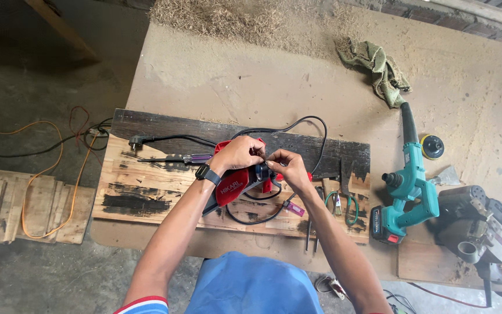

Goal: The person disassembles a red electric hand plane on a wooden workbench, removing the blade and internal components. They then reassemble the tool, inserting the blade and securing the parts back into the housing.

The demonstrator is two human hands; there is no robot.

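Note:
A red and black power tool (236, 186) lies on a stained wooden board (146, 180) in front of me. My left hand (239, 154), with a black watch on the wrist, grips the top of the tool. Beside it my right hand (289, 166) pinches a small part at the tool's right end, fingertips almost touching the left hand's. The tool's black cable (297, 125) loops behind and ends in a plug (136, 140) at the board's left. A screwdriver (175, 158) with a purple handle lies left of the tool.
A teal cordless blower (408, 180) stands to the right, with a grey machine (483, 232) beyond it. Pliers (338, 200) and a green rag (379, 67) lie on the dusty bench. Sawdust heaps at the back; orange cable (42, 174) runs over planks on the floor at left.

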